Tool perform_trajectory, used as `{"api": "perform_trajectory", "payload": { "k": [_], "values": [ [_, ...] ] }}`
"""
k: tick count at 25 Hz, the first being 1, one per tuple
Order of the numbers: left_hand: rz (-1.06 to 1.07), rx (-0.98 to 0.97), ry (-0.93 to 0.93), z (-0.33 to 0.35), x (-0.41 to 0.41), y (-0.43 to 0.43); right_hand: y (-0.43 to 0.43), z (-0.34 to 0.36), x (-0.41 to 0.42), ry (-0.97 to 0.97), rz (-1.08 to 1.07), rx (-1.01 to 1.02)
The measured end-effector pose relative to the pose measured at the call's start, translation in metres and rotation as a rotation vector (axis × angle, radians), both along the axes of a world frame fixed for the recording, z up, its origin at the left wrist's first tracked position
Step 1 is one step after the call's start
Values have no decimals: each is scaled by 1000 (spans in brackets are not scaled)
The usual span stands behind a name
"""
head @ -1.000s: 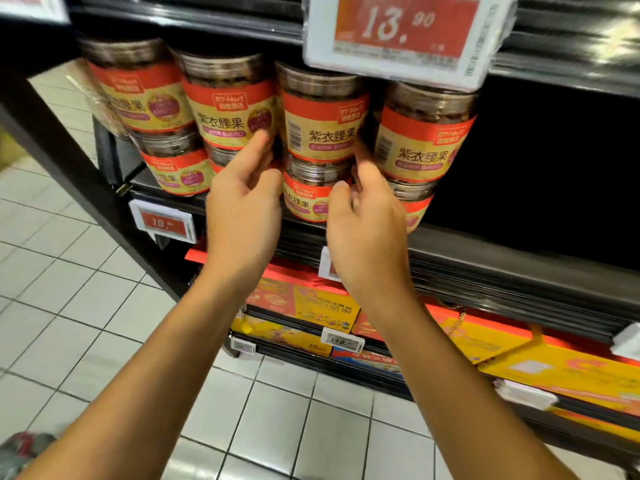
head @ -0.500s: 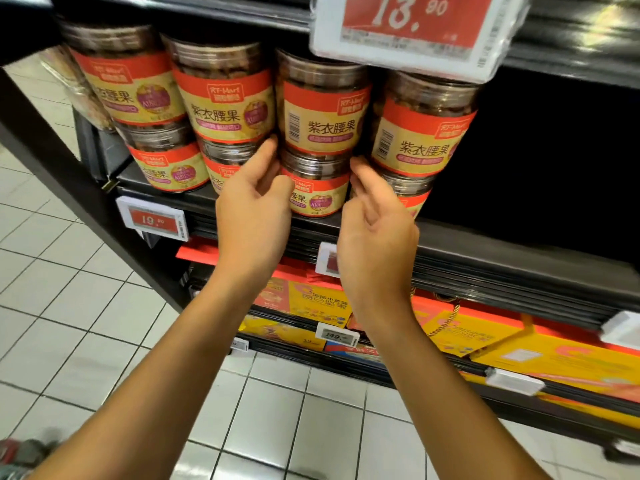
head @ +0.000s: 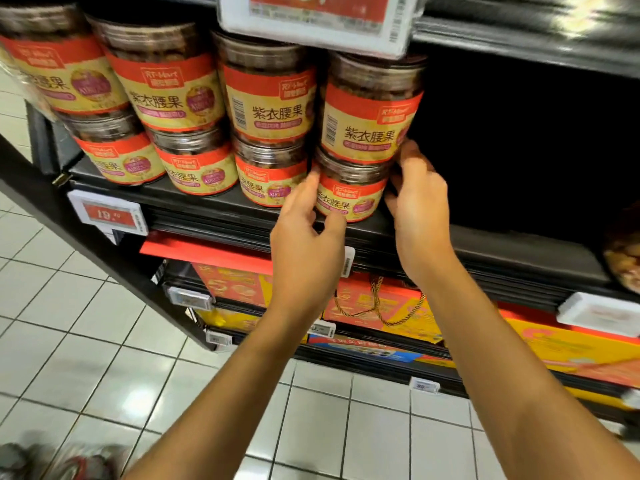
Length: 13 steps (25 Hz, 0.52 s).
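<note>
Red-labelled plastic jar, lowest in the rightmost stack on the shelf, is clasped at its sides by left hand and right hand; neighbouring stacks look tidy, this one seemingly unfinished.

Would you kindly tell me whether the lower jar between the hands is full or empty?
Full, it seems: the lower jar shows brown contents filling the clear band above its label.
</note>
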<state>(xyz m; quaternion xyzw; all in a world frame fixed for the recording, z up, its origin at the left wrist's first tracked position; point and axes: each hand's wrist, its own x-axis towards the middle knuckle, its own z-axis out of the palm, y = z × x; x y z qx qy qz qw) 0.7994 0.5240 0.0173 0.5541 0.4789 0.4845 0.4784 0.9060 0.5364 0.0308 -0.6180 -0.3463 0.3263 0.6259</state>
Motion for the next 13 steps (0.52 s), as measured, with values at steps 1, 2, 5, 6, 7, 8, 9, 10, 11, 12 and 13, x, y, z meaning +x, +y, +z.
{"api": "perform_trajectory", "payload": {
  "k": [1,2,5,6,7,8,9,10,11,12,13],
  "values": [
    [-14,1,6,-1,-1,0,-2,-2,2,-42,24,1],
    [-11,-3,18,1,-2,-1,-4,-1,6,-99,48,-16],
    [81,-56,52,14,-12,-9,-17,8,12,-342,92,-65],
    [88,-89,57,19,-20,-15,-27,7,13,-377,66,-55],
    [85,-127,43,28,-33,-25,-40,8,9,-362,22,-41],
    [89,-172,5,40,-51,-38,-54,9,2,-323,-22,-48],
    [109,-221,-50,52,-71,-53,-70,14,-10,-295,-32,-68],
    [147,-259,-93,66,-92,-72,-84,20,-25,-298,15,-93],
    [197,-292,-117,79,-115,-92,-96,26,-44,-300,113,-106],
    [256,-333,-126,91,-138,-115,-107,35,-68,-286,230,-111],
    [303,-373,-130,100,-159,-136,-117,42,-93,-260,340,-116]
  ]
}}
